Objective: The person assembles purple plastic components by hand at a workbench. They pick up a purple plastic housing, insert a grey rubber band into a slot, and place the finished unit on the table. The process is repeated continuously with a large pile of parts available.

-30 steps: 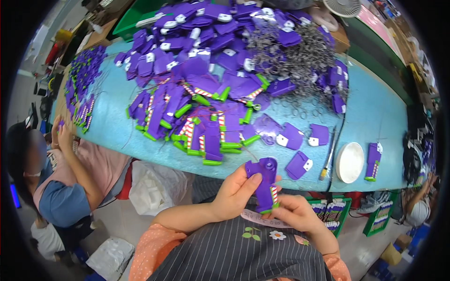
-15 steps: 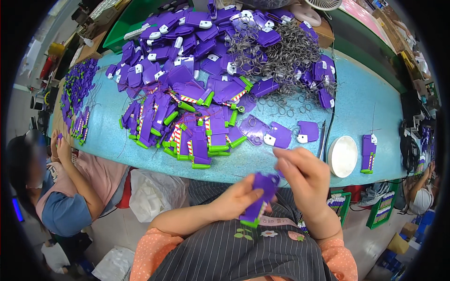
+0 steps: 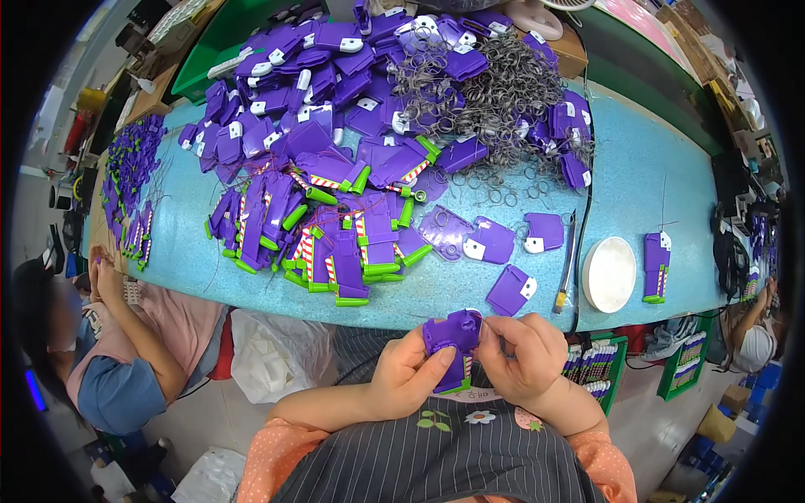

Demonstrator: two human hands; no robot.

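My left hand and my right hand both grip one purple plastic toy part with a green tip and red-white stripes, held close to my chest below the table's front edge. On the blue table in front lies a big heap of the same purple parts. Behind it sits a tangle of grey metal rings. Loose purple covers lie nearest my hands.
A round white dish and a thin tool lie at the right front, beside one finished purple piece. A person sits at the table's left end. Another person is at the right. A white bag lies under the table.
My hands have drawn together around the purple part and turned it, bringing it closer to my chest. Half a second ago the right hand was above it, reaching from the table.
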